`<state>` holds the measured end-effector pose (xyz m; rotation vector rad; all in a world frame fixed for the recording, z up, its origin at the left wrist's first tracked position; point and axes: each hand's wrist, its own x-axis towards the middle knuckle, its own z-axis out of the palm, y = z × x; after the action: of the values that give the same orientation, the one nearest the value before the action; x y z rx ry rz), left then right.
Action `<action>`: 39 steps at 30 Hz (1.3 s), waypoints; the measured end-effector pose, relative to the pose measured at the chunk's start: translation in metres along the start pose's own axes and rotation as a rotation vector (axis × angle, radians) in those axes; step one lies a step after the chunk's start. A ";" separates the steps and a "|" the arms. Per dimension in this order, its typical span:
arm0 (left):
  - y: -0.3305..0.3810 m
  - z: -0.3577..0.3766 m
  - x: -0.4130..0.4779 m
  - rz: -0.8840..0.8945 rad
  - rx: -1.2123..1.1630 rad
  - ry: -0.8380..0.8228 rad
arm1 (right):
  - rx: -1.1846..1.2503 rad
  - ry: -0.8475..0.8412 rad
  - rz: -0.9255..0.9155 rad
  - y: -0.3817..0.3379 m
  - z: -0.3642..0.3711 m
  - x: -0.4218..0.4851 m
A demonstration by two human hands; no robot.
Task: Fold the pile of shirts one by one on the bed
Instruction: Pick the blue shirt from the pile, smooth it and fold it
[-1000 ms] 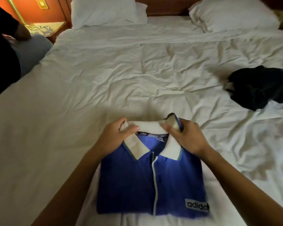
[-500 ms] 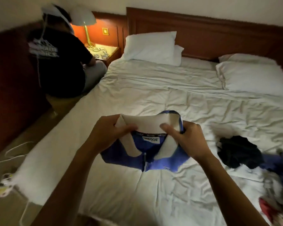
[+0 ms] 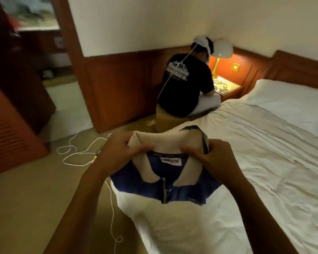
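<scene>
Here left hand (image 3: 117, 155) and right hand (image 3: 216, 159) pinch the shirt (image 3: 165, 188), fingers (image 3: 124, 139) partly hidden behind.

Hidden behind the shirt (image 3: 165, 187): fingers of left hand (image 3: 116, 154) and right hand (image 3: 215, 158). Cut off on the right: pillow (image 3: 292, 103).

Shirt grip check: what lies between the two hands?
Head view: the cream collar and neck label, pinched at its ends by left hand and right hand.
</scene>
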<state>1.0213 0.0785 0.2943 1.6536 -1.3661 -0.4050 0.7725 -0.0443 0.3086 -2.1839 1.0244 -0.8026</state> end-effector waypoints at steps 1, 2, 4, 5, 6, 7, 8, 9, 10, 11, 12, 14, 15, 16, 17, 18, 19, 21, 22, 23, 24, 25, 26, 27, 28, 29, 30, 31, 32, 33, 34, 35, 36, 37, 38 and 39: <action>-0.016 -0.022 0.001 -0.023 0.013 0.045 | 0.001 -0.036 -0.030 -0.013 0.021 0.019; -0.032 -0.044 0.002 -0.047 0.021 0.081 | 0.007 -0.066 -0.060 -0.027 0.044 0.038; -0.063 -0.093 0.005 -0.116 0.012 0.133 | 0.042 -0.110 -0.137 -0.059 0.092 0.076; -0.077 -0.119 0.003 -0.155 0.016 0.165 | 0.063 -0.136 -0.174 -0.078 0.117 0.093; -0.090 -0.145 -0.001 -0.189 0.036 0.210 | 0.081 -0.167 -0.206 -0.098 0.144 0.109; -0.101 -0.172 -0.008 -0.211 0.063 0.262 | 0.099 -0.197 -0.235 -0.119 0.170 0.122; -0.110 -0.198 -0.015 -0.228 0.094 0.317 | 0.126 -0.231 -0.262 -0.140 0.197 0.135; -0.119 -0.225 -0.024 -0.248 0.124 0.372 | 0.157 -0.271 -0.287 -0.160 0.224 0.148; -0.127 -0.249 -0.034 -0.273 0.147 0.419 | 0.181 -0.318 -0.310 -0.180 0.250 0.158; -0.136 -0.273 -0.046 -0.312 0.165 0.460 | 0.202 -0.377 -0.332 -0.200 0.276 0.166; -0.144 -0.294 -0.058 -0.357 0.187 0.493 | 0.222 -0.442 -0.355 -0.221 0.300 0.173; -0.159 -0.332 -0.084 -0.448 0.223 0.563 | 0.265 -0.539 -0.429 -0.259 0.347 0.184; -0.165 -0.348 -0.097 -0.485 0.234 0.610 | 0.281 -0.576 -0.478 -0.277 0.370 0.189; -0.171 -0.362 -0.109 -0.518 0.244 0.657 | 0.284 -0.612 -0.523 -0.295 0.391 0.193; -0.175 -0.374 -0.120 -0.548 0.255 0.700 | 0.284 -0.643 -0.564 -0.313 0.413 0.196; -0.180 -0.386 -0.131 -0.577 0.267 0.740 | 0.290 -0.672 -0.605 -0.330 0.434 0.198; -0.186 -0.397 -0.141 -0.607 0.278 0.779 | 0.306 -0.693 -0.654 -0.345 0.455 0.200; -0.196 -0.417 -0.159 -0.669 0.311 0.864 | 0.331 -0.734 -0.741 -0.376 0.494 0.203; -0.201 -0.426 -0.166 -0.699 0.329 0.910 | 0.335 -0.765 -0.774 -0.391 0.513 0.205; -0.206 -0.436 -0.173 -0.730 0.346 0.960 | 0.342 -0.799 -0.807 -0.406 0.532 0.207; -0.213 -0.444 -0.179 -0.762 0.364 1.011 | 0.356 -0.836 -0.844 -0.421 0.552 0.210; -0.219 -0.453 -0.184 -0.796 0.385 1.055 | 0.373 -0.873 -0.876 -0.435 0.571 0.213; -0.226 -0.461 -0.189 -0.836 0.406 1.096 | 0.384 -0.916 -0.904 -0.450 0.590 0.216; -0.231 -0.469 -0.193 -0.885 0.420 1.141 | 0.387 -0.966 -0.934 -0.466 0.608 0.219; -0.236 -0.477 -0.196 -0.939 0.434 1.183 | 0.390 -1.013 -0.963 -0.481 0.626 0.221; -0.240 -0.484 -0.198 -0.989 0.453 1.220 | 0.396 -1.062 -0.987 -0.494 0.643 0.223; -0.243 -0.490 -0.200 -1.028 0.477 1.254 | 0.402 -1.107 -1.011 -0.508 0.659 0.224; -0.247 -0.496 -0.203 -1.055 0.505 1.282 | 0.401 -1.141 -1.038 -0.523 0.675 0.224; -0.250 -0.501 -0.206 -1.072 0.532 1.310 | 0.398 -1.165 -1.072 -0.537 0.690 0.223; -0.253 -0.505 -0.209 -1.087 0.555 1.342 | 0.398 -1.188 -1.112 -0.551 0.704 0.220; -0.255 -0.509 -0.213 -1.105 0.573 1.377 | 0.404 -1.213 -1.152 -0.565 0.717 0.217; -0.258 -0.513 -0.219 -1.125 0.584 1.415 | 0.417 -1.238 -1.189 -0.577 0.728 0.211; -0.261 -0.517 -0.225 -1.143 0.591 1.452 | 0.435 -1.260 -1.223 -0.589 0.739 0.204; -0.265 -0.522 -0.233 -1.161 0.594 1.486 | 0.454 -1.283 -1.252 -0.601 0.751 0.196; -0.269 -0.528 -0.241 -1.178 0.596 1.515 | 0.473 -1.308 -1.275 -0.612 0.763 0.187; -0.273 -0.533 -0.251 -1.194 0.598 1.537 | 0.488 -1.334 -1.289 -0.623 0.775 0.176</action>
<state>1.4926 0.5254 0.2794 2.2060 0.7746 0.6577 1.7074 0.3379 0.3030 -2.0130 -1.1709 0.1302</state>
